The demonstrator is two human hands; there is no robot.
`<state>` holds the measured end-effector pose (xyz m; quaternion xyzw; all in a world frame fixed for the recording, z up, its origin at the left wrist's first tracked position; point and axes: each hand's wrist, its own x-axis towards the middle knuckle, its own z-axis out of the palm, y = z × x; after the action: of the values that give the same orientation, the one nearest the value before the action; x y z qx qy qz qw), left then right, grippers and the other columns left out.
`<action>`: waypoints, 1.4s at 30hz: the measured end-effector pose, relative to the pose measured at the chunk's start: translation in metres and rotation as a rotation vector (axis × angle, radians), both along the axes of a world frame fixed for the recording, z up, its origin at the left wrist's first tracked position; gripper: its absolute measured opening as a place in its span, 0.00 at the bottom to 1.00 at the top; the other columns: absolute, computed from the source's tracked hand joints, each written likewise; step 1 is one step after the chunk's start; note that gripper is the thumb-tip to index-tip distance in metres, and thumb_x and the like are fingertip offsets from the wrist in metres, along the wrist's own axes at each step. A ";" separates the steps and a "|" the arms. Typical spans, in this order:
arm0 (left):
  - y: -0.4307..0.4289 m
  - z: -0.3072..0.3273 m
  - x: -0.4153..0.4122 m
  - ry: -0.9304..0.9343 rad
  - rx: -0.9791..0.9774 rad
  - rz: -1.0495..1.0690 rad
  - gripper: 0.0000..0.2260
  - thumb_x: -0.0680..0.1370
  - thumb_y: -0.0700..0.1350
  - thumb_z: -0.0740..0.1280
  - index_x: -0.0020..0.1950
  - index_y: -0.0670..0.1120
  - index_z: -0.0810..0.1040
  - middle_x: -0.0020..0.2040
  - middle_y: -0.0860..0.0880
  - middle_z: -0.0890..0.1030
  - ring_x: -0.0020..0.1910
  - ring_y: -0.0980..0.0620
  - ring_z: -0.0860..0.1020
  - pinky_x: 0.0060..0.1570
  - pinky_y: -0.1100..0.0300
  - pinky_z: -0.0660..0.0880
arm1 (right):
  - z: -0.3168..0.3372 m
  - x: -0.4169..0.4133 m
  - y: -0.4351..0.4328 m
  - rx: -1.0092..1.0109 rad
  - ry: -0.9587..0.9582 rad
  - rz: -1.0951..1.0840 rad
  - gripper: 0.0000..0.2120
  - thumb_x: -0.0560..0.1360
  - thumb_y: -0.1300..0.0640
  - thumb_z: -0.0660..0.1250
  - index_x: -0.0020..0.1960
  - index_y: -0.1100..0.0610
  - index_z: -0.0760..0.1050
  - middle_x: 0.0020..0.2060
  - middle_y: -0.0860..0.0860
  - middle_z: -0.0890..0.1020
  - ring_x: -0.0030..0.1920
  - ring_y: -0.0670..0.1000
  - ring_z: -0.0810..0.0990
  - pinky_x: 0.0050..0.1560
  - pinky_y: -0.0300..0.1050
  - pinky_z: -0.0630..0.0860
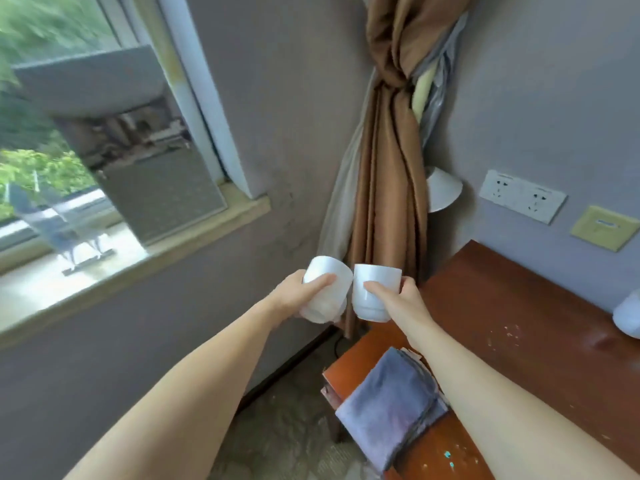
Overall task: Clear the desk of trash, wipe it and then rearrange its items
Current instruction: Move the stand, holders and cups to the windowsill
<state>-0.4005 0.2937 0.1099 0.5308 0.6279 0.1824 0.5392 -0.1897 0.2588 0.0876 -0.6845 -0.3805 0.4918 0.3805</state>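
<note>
Head view: the left hand (298, 292) grips one white cup (325, 287), the right hand (398, 299) grips another cup (374, 292), rims nearly touching, held beyond the desk (519, 323) edge.

No text, brand, number or sign can be read anywhere. The white rectangular double socket plate (522, 196) on the wall carries only small dark marks, too blurred to make out. The pale yellow square wall plate (604, 227) beside it shows one short dark mark at its middle, likewise unreadable. The left white ceramic cup (329, 268) and the right white ceramic cup (372, 304) show plain white sides.
</note>
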 end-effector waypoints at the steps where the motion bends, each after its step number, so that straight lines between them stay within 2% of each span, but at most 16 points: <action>1: -0.005 0.009 -0.024 0.000 -0.110 0.038 0.30 0.73 0.67 0.66 0.63 0.45 0.76 0.50 0.45 0.84 0.34 0.50 0.81 0.25 0.64 0.74 | 0.006 -0.021 0.002 -0.024 0.003 0.047 0.32 0.71 0.43 0.73 0.68 0.57 0.67 0.55 0.53 0.79 0.52 0.53 0.80 0.52 0.50 0.79; 3: -0.021 0.027 -0.073 -0.012 -0.313 0.073 0.40 0.70 0.72 0.63 0.66 0.40 0.75 0.45 0.40 0.83 0.25 0.48 0.78 0.21 0.67 0.69 | 0.017 -0.064 0.005 -0.108 0.031 0.158 0.33 0.71 0.36 0.69 0.66 0.58 0.70 0.51 0.55 0.81 0.48 0.55 0.82 0.50 0.51 0.82; 5: -0.042 0.043 -0.119 0.007 -0.350 0.098 0.43 0.70 0.73 0.61 0.68 0.38 0.74 0.38 0.42 0.81 0.23 0.49 0.77 0.20 0.69 0.67 | 0.027 -0.108 0.006 -0.168 0.076 0.252 0.37 0.68 0.31 0.67 0.64 0.58 0.72 0.50 0.57 0.82 0.48 0.57 0.83 0.48 0.54 0.83; 8: -0.073 0.055 -0.181 0.025 -0.220 0.228 0.37 0.74 0.71 0.59 0.65 0.41 0.75 0.36 0.46 0.81 0.24 0.52 0.78 0.21 0.69 0.67 | 0.041 -0.171 0.005 -0.127 0.071 0.383 0.37 0.69 0.30 0.65 0.64 0.59 0.73 0.49 0.58 0.83 0.48 0.58 0.83 0.43 0.50 0.82; 11: -0.103 0.071 -0.236 -0.003 -0.048 0.385 0.31 0.74 0.71 0.62 0.57 0.44 0.78 0.33 0.48 0.80 0.24 0.55 0.77 0.24 0.68 0.69 | 0.057 -0.231 0.003 -0.032 0.069 0.490 0.34 0.71 0.33 0.66 0.61 0.62 0.76 0.49 0.57 0.84 0.48 0.55 0.84 0.53 0.51 0.81; 14: -0.135 0.085 -0.292 -0.005 0.128 0.542 0.24 0.76 0.65 0.64 0.54 0.44 0.76 0.34 0.49 0.78 0.21 0.59 0.75 0.21 0.70 0.66 | 0.079 -0.298 -0.007 0.052 0.101 0.586 0.29 0.73 0.39 0.69 0.61 0.62 0.77 0.49 0.56 0.84 0.44 0.52 0.83 0.43 0.44 0.79; 15: -0.145 0.092 -0.306 -0.004 0.187 0.612 0.23 0.76 0.64 0.65 0.55 0.46 0.75 0.38 0.49 0.80 0.24 0.60 0.77 0.22 0.70 0.68 | 0.086 -0.319 -0.009 0.084 0.116 0.607 0.28 0.73 0.40 0.70 0.61 0.62 0.76 0.49 0.55 0.84 0.43 0.51 0.83 0.37 0.41 0.78; 17: -0.157 0.095 -0.337 0.014 0.298 0.712 0.31 0.69 0.68 0.69 0.61 0.48 0.74 0.50 0.48 0.83 0.38 0.58 0.82 0.31 0.66 0.76 | 0.096 -0.356 -0.013 0.143 0.129 0.641 0.26 0.72 0.41 0.71 0.60 0.59 0.74 0.50 0.54 0.83 0.42 0.50 0.82 0.34 0.40 0.74; 19: -0.167 0.095 -0.365 0.055 0.407 0.789 0.33 0.69 0.66 0.72 0.66 0.47 0.72 0.57 0.46 0.82 0.47 0.53 0.83 0.35 0.63 0.78 | 0.102 -0.391 -0.015 0.217 0.110 0.660 0.30 0.68 0.40 0.74 0.61 0.56 0.71 0.53 0.51 0.81 0.48 0.51 0.81 0.40 0.43 0.75; 22: -0.177 0.095 -0.393 0.120 0.523 0.873 0.30 0.71 0.60 0.74 0.67 0.49 0.68 0.58 0.50 0.79 0.52 0.54 0.80 0.45 0.61 0.78 | 0.106 -0.435 -0.012 0.292 0.092 0.694 0.35 0.63 0.41 0.78 0.61 0.52 0.67 0.55 0.50 0.79 0.54 0.51 0.80 0.57 0.50 0.78; 24: -0.176 0.092 -0.408 0.202 0.557 0.899 0.34 0.69 0.60 0.76 0.69 0.54 0.65 0.58 0.53 0.77 0.55 0.54 0.78 0.55 0.57 0.75 | 0.105 -0.459 -0.008 0.313 0.079 0.708 0.31 0.65 0.45 0.78 0.59 0.50 0.64 0.55 0.49 0.78 0.55 0.51 0.79 0.59 0.50 0.77; 26: -0.166 0.084 -0.422 0.227 0.574 0.930 0.36 0.68 0.59 0.77 0.70 0.56 0.63 0.60 0.54 0.78 0.57 0.53 0.78 0.59 0.55 0.75 | 0.102 -0.481 0.000 0.326 0.048 0.704 0.31 0.64 0.45 0.78 0.58 0.47 0.63 0.55 0.49 0.78 0.59 0.53 0.76 0.61 0.53 0.76; 29: -0.140 0.074 -0.440 0.194 0.596 0.954 0.35 0.68 0.54 0.79 0.68 0.55 0.62 0.60 0.50 0.78 0.55 0.52 0.79 0.57 0.56 0.75 | 0.094 -0.508 0.022 0.350 -0.024 0.708 0.32 0.63 0.44 0.78 0.58 0.45 0.63 0.56 0.51 0.77 0.63 0.55 0.73 0.62 0.53 0.74; 32: -0.111 0.066 -0.451 0.151 0.599 0.983 0.34 0.69 0.49 0.79 0.65 0.55 0.59 0.60 0.48 0.77 0.54 0.52 0.78 0.52 0.59 0.73 | 0.088 -0.527 0.046 0.327 -0.041 0.727 0.34 0.65 0.47 0.78 0.64 0.50 0.64 0.57 0.49 0.77 0.60 0.54 0.76 0.61 0.49 0.73; 39: -0.060 0.049 -0.476 0.098 0.584 1.065 0.34 0.70 0.45 0.79 0.62 0.52 0.57 0.59 0.50 0.71 0.57 0.53 0.74 0.54 0.62 0.69 | 0.082 -0.559 0.076 0.404 -0.273 0.749 0.31 0.68 0.48 0.76 0.62 0.55 0.63 0.59 0.53 0.79 0.61 0.57 0.77 0.55 0.47 0.71; 42: -0.052 0.042 -0.488 0.112 0.572 1.073 0.35 0.69 0.44 0.79 0.64 0.50 0.57 0.61 0.50 0.70 0.60 0.52 0.73 0.59 0.59 0.71 | 0.078 -0.570 0.072 0.444 -0.332 0.727 0.32 0.70 0.48 0.74 0.64 0.58 0.61 0.61 0.56 0.78 0.61 0.59 0.77 0.53 0.48 0.71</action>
<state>-0.8885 0.2420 0.1516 0.2728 0.7613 0.5617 0.1743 -0.7598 0.3308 0.1658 -0.4779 -0.7480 0.3837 0.2548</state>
